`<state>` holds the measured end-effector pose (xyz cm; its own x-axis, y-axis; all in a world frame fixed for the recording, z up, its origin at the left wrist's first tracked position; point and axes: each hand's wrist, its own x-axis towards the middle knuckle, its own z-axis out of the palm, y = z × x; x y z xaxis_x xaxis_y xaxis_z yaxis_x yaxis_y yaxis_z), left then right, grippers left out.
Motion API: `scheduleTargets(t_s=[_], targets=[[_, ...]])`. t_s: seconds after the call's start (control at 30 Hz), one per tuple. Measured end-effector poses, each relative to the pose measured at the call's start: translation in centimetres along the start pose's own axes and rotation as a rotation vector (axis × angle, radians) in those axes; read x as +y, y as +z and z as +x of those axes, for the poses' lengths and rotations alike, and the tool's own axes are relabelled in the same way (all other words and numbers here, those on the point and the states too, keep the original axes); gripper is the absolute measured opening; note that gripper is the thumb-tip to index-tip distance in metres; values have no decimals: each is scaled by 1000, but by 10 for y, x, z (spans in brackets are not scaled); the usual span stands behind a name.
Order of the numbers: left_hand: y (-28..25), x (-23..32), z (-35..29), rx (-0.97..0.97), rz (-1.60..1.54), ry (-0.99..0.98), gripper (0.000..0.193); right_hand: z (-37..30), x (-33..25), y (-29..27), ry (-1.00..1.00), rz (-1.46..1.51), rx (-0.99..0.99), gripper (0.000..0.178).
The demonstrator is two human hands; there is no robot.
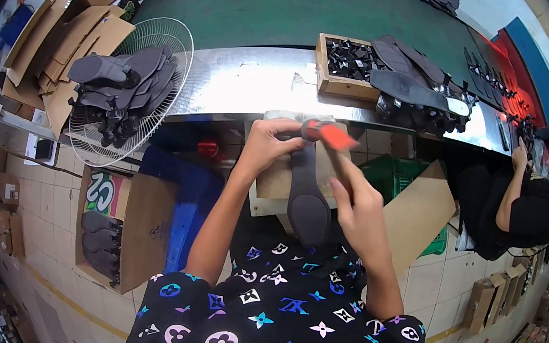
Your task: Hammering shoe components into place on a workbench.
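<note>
A dark grey shoe sole (310, 207) hangs toward me in front of the metal table edge, its wide end nearest my body. My left hand (270, 144) pinches its far, narrow end, thumb and fingers pressed together there. Over that same end is the orange-red head of a hammer (338, 137), smeared by motion. My right hand (361, 207) is closed round the hammer's handle, which is mostly hidden by the fingers. Beneath the sole a pale work block (273, 182) shows partly.
A wooden box (346, 87) of small black parts stands on the metal ledge (245, 81), beside stacked soles (407, 88). A wire basket (181, 65) holds more soles at left. Cardboard (422, 212) leans on a green crate (392, 170). A co-worker (541, 200) sits at right.
</note>
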<state>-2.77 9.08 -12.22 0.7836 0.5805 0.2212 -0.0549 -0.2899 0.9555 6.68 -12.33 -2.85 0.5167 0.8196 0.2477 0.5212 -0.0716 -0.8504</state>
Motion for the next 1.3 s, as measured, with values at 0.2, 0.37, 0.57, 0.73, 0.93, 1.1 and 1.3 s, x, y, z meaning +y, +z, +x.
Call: scheduleTargets(t_s=[0.2,0.37,0.57,0.73,0.93,1.1,1.3], targets=[[-7,-3,-8,-1,178,-19,76,-3,-30,-20,-343,-227,101,29],[-1,4,-13,-62,580,115,124,-15,5,-1,-194,-377,-26,24],[-3,2,-11,-127,561,9,120,-10,-23,-6,-164,-98,211,23],[-1,6,-14,-52,707,95,64,-9,32,19,-224,86,136,23],[-1,15,-28,29,643,392,23,3,12,-3,-223,-115,193,26],[2,77,-79,-321,-94,-120,18,18,38,3,-302,-313,60,36],[4,124,-102,-365,-518,-348,22,29,30,4,-270,-549,-304,33]])
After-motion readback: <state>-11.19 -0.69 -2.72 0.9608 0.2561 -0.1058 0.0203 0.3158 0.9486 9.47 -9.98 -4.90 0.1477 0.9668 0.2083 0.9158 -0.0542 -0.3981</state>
